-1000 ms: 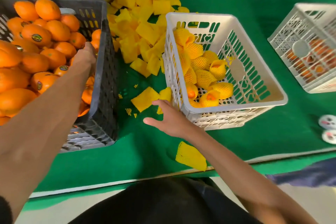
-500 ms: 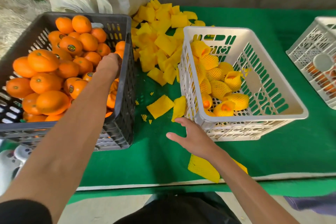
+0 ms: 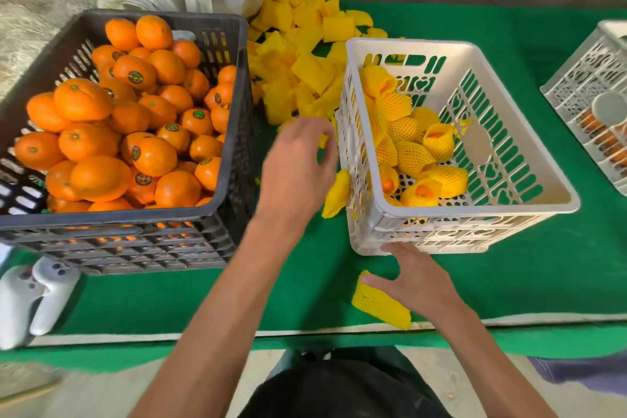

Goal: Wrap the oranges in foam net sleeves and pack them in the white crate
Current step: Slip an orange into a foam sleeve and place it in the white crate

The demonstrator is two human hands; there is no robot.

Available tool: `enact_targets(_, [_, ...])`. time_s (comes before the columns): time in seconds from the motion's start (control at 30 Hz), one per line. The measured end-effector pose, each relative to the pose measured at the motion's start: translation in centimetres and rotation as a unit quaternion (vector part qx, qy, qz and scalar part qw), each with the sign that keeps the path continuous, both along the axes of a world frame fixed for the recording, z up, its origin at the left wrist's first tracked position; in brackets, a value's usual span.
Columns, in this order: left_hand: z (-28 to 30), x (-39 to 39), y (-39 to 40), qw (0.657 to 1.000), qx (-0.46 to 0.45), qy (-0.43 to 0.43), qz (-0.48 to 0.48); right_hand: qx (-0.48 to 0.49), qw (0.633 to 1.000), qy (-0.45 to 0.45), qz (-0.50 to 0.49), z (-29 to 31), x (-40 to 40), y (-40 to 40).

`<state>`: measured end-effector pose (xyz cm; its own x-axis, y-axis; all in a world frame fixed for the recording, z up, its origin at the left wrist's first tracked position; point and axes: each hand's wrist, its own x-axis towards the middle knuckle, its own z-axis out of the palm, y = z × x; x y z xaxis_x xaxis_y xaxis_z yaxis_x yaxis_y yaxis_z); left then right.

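Head view: 1 wide look down over a green table [image 3: 509,282], my 2 hands out in front.
Left hand: my left hand [image 3: 298,163] hangs between the 2 crates, fingers loosely curled toward the pile of sleeves; it is blurred, and I see nothing clearly held in it.
Right hand: my right hand [image 3: 412,282] lies spread and flat at the near edge, fingers straight, thumb touching a flat foam sleeve [image 3: 380,307].
Oranges: bare oranges [image 3: 135,119] fill the black crate [image 3: 112,224] on the left.
Sleeves: a loose pile of yellow foam net sleeves [image 3: 305,54] sits far, between the crates; 1 more sleeve [image 3: 336,193] leans against the white crate's left wall.
White crate: the white crate [image 3: 475,210] stands right of centre, with wrapped oranges [image 3: 414,156] gathered in its left half.
Handling, oranges: I judge them firm, round and fairly heavy, likely to roll; best cupped around the middle.
Handling, sleeves: I judge them featherlight, soft and stretchy; best pinched at 1 open end and spread over the fruit.
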<state>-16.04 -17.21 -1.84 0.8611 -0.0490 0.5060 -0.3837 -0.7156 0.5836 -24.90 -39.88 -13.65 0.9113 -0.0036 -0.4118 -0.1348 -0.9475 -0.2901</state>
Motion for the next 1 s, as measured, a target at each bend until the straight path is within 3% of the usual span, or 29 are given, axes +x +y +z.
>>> enact_targets(0.17, [-6.7, -3.3, -4.3, 0.985, 0.000, 0.171, -0.037, -0.043, 0.998, 0.030, -0.026, -2.6, -1.6, -1.9])
enact_targets(0.3, [-10.9, -5.1, -5.8, 0.958, 0.064, 0.272, -0.067, -0.020, 0.997, 0.066, -0.046, -4.2, -2.9, -2.5])
enact_targets(0.5, [-15.7, -7.6, -6.8, 0.869, 0.170, 0.439, -0.148, -0.027, 0.998, 0.039, -0.032, -5.9, -4.1, -1.7])
enact_targets(0.7, [-17.2, -8.5, -6.9, 0.849, 0.166, 0.469, -0.178, -0.024, 0.999, -0.016, -0.013, -6.5, -5.0, -1.1])
enact_targets(1.0, [-15.8, -7.1, -4.6, 0.853, 0.140, 0.483, -0.140, 0.106, 0.992, -0.045, 0.044, -6.5, -3.4, 1.6])
